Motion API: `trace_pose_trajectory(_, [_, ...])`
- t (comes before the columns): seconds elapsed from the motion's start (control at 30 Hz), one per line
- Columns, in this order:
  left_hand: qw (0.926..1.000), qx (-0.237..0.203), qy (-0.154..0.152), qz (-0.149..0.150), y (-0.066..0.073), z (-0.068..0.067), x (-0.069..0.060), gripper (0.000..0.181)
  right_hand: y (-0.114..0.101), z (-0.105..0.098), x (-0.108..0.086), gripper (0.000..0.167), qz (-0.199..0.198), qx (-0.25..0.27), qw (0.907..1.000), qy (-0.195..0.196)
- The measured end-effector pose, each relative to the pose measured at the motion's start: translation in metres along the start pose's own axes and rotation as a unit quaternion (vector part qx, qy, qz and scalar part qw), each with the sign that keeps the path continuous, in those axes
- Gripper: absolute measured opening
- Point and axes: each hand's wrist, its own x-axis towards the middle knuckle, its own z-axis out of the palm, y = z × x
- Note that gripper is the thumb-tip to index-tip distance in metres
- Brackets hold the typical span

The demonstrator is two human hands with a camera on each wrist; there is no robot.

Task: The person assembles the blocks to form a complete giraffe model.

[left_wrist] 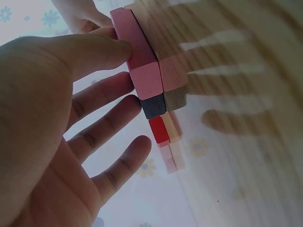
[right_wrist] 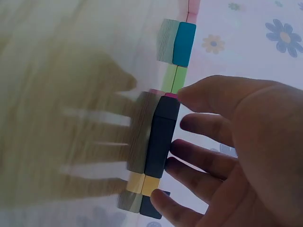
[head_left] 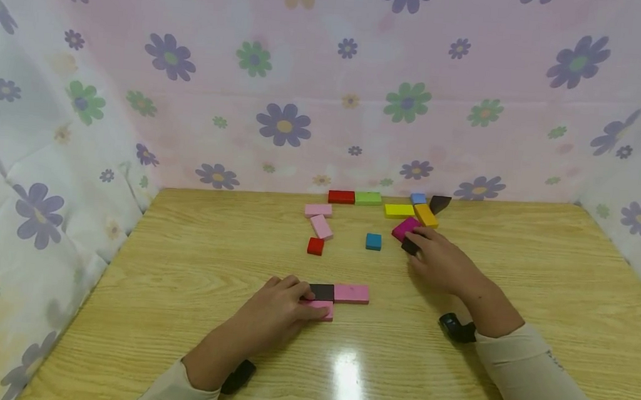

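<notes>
In the head view, my left hand (head_left: pixel 272 315) rests on a pink block (head_left: pixel 324 314) and the black block (head_left: pixel 322 292) directly behind it; a second pink block (head_left: pixel 351 293) adjoins the black one's right end. The left wrist view has the thumb against the near pink block (left_wrist: pixel 146 80), the other fingers loosely extended. My right hand (head_left: pixel 444 263) is at another black block (head_left: pixel 410 246), beside a magenta block (head_left: pixel 405 229). Seen from the right wrist, its relaxed fingers lie along that black block (right_wrist: pixel 162 142), which sits on the table.
Across the wooden table (head_left: pixel 210 235) behind my left hand are a small red block (head_left: pixel 315 246), a blue block (head_left: pixel 374 242) and two light pink blocks. Farther back are red, green, yellow, orange, light blue and black pieces. A flowered cloth (head_left: pixel 317 99) stands behind and at both sides.
</notes>
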Motion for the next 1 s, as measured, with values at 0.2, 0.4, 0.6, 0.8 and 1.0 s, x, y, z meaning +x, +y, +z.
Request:
trace_pose_trajectory(0.2, [1.0,0.005,-0.003,0.003,0.0011,-0.0006,0.0005,0.028,0.0043,0.0011,-0.0022,0.048,-0.005,-0.008,0.9999,0.012])
trace_pose_trajectory(0.4, [1.0,0.005,-0.003,-0.001,0.0015,-0.0009,0.0001,0.028,0.0052,0.0015,-0.0034,0.035,-0.024,-0.051,0.9965,0.061])
trace_pose_trajectory(0.6, [1.0,0.0,0.002,-0.001,0.0014,-0.0002,-0.0007,0.027,0.0063,0.0018,-0.0038,0.031,-0.019,-0.063,0.9953,0.071])
trace_pose_trajectory(0.8, [1.0,-0.001,0.002,0.001,0.0015,-0.0009,-0.0013,0.026,0.0072,0.0022,-0.0031,0.028,-0.014,-0.04,0.9972,0.061])
trace_pose_trajectory(1.0, [1.0,0.001,0.0,-0.002,0.0016,-0.0013,0.0002,0.026,0.0061,-0.0016,-0.002,0.028,-0.017,-0.033,0.9985,0.04])
